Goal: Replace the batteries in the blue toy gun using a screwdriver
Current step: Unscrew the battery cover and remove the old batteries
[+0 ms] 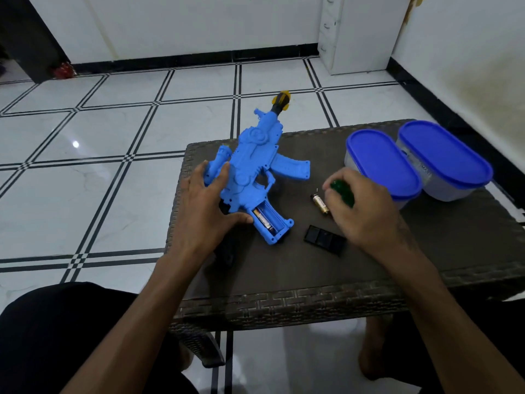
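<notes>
I see the blue toy gun (pixel 252 172) lying flat on the dark woven table (pixel 312 291), barrel pointing away past the far edge. Its grip compartment is open, with one battery (pixel 262 220) seated inside. My left hand (pixel 207 206) rests on the gun's near side, fingers spread and pressing it down. Right of the gun lie a loose battery (pixel 320 204) and the black cover (pixel 325 240). My right hand (pixel 360 211) grips the green screwdriver handle (pixel 342 190) there. Two blue-lidded containers (pixel 417 163) stand further right.
</notes>
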`<state>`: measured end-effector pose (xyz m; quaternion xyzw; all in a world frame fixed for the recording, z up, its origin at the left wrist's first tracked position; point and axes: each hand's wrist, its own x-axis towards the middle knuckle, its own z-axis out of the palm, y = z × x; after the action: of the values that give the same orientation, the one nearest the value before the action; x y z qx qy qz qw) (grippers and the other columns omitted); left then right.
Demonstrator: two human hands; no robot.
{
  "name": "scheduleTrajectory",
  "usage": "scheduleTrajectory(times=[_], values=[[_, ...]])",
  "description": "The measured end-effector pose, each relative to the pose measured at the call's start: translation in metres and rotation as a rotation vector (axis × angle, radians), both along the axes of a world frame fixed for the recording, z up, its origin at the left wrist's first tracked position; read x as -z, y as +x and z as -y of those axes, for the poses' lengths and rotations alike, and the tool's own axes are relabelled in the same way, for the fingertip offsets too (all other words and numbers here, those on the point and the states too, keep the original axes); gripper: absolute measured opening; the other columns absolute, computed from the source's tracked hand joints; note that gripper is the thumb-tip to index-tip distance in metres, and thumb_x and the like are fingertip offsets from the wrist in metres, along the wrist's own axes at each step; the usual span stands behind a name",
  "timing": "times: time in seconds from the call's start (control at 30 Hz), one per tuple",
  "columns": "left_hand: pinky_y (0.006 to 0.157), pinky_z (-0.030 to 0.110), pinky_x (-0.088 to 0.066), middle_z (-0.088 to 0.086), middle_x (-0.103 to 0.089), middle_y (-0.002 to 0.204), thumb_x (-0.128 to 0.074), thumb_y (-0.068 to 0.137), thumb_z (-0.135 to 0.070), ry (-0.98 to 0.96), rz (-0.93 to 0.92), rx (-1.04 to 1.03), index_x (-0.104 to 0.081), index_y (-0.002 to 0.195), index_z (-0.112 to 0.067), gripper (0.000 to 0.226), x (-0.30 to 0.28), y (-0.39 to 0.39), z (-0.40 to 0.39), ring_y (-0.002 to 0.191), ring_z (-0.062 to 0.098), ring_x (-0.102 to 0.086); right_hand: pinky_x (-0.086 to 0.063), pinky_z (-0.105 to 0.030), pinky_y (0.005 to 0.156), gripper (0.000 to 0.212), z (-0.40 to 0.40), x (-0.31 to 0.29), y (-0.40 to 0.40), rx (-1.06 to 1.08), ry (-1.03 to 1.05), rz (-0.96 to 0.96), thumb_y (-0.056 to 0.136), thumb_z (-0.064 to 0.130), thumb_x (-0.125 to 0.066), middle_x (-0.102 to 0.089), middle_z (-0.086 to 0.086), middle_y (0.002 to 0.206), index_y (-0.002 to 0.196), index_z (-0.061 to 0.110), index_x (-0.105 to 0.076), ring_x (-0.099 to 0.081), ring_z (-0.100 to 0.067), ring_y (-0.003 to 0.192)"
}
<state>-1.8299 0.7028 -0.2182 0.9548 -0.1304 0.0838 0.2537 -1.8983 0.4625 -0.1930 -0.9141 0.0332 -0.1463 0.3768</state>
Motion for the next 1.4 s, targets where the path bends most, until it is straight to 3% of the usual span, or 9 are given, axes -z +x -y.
scheduleTrajectory(times=[0.07, 0.13, 0.23, 0.43, 0.63, 0.77, 0.93, 1.17, 1.4], values=[[0.113, 0.036, -0.025, 0.010, -0.023, 0.157, -0.088, 0.060, -0.040, -0.054, -0.065, -0.019, -0.035, 0.148, -0.023, 0.105, 0.006, 0.002, -0.004, 0.142, 0.028, -0.022, -0.049, -0.036, 0.062, 0.009, -0.011, -0.015, 0.000, -0.066, 0.293, 0.033, 0.098, 0.017, -0.049, -0.065, -0.007, 0.081, 0.097, 0.015, -0.058, -0.059, -0.019, 0.069], [0.113, 0.036, -0.025, 0.010, -0.025, 0.156, -0.087, 0.060, -0.043, -0.082, -0.127, -0.033, -0.035, 0.149, -0.023, 0.105, 0.012, 0.004, -0.008, 0.143, 0.026, -0.023, -0.055, -0.032, 0.071, 0.012, -0.021, -0.024, 0.003, -0.140, 0.519, 0.082, 0.103, 0.018, -0.042, -0.069, -0.005, 0.088, 0.099, 0.016, -0.053, -0.067, -0.014, 0.080], [0.113, 0.039, -0.029, 0.012, -0.030, 0.154, -0.085, 0.059, -0.049, -0.088, -0.196, -0.040, -0.036, 0.149, -0.023, 0.105, 0.020, 0.008, -0.013, 0.141, 0.027, -0.028, -0.057, -0.029, 0.084, 0.013, -0.034, -0.025, 0.010, -0.226, 0.669, 0.110, 0.105, 0.026, -0.036, -0.072, -0.003, 0.102, 0.098, 0.022, -0.045, -0.069, -0.012, 0.100], [0.109, 0.034, -0.030, 0.009, -0.034, 0.150, -0.079, 0.061, -0.057, -0.083, -0.228, 0.009, -0.036, 0.148, -0.029, 0.101, 0.024, 0.008, -0.016, 0.139, 0.024, -0.031, -0.060, -0.037, 0.079, 0.011, -0.060, -0.004, 0.019, -0.180, 0.898, 0.107, 0.101, 0.020, -0.047, -0.070, -0.016, 0.106, 0.098, 0.013, -0.040, -0.072, -0.022, 0.097], [0.113, 0.048, -0.033, 0.010, -0.028, 0.154, -0.052, 0.050, -0.091, -0.057, -0.243, 0.018, -0.035, 0.148, -0.030, 0.117, 0.025, 0.003, -0.018, 0.143, 0.025, -0.024, -0.058, -0.035, 0.086, 0.013, -0.071, 0.016, 0.033, -0.127, 0.959, 0.203, 0.099, 0.022, -0.051, -0.069, -0.017, 0.105, 0.098, 0.014, -0.041, -0.070, -0.023, 0.102], [0.117, 0.047, -0.026, 0.007, -0.020, 0.159, -0.063, 0.058, -0.079, -0.052, -0.223, 0.001, -0.032, 0.149, -0.026, 0.110, 0.026, -0.002, -0.009, 0.147, 0.022, -0.014, -0.058, -0.040, 0.087, 0.015, -0.077, 0.026, 0.042, -0.117, 0.941, 0.214, 0.099, 0.024, -0.052, -0.070, -0.014, 0.103, 0.100, 0.014, -0.041, -0.071, -0.023, 0.101], [0.118, 0.045, -0.023, 0.009, -0.015, 0.161, -0.057, 0.059, -0.082, -0.007, -0.220, -0.005, -0.029, 0.151, -0.025, 0.112, 0.030, -0.002, -0.007, 0.149, 0.020, -0.006, -0.058, -0.039, 0.085, 0.015, -0.084, 0.036, 0.049, -0.150, 0.902, 0.169, 0.098, 0.028, -0.053, -0.071, -0.012, 0.097, 0.098, 0.017, -0.043, -0.071, -0.022, 0.098], [0.118, 0.045, -0.023, 0.011, -0.015, 0.160, -0.049, 0.054, -0.085, -0.033, -0.219, 0.004, -0.030, 0.150, -0.024, 0.116, 0.028, -0.004, -0.006, 0.149, 0.022, -0.007, -0.059, -0.041, 0.065, 0.010, -0.086, 0.030, 0.069, -0.196, 0.705, 0.085, 0.103, 0.025, -0.044, -0.063, -0.008, 0.070, 0.096, 0.020, -0.041, -0.067, -0.025, 0.066], [0.117, 0.049, -0.022, 0.008, -0.016, 0.161, -0.058, 0.059, -0.079, -0.095, -0.212, 0.022, -0.036, 0.144, -0.045, 0.094, 0.026, -0.008, -0.006, 0.149, 0.026, -0.005, -0.060, -0.037, 0.059, 0.016, -0.083, 0.016, 0.084, -0.139, 0.747, -0.011, 0.104, 0.026, -0.042, -0.061, -0.008, 0.069, 0.105, 0.010, -0.041, -0.066, -0.022, 0.059]])
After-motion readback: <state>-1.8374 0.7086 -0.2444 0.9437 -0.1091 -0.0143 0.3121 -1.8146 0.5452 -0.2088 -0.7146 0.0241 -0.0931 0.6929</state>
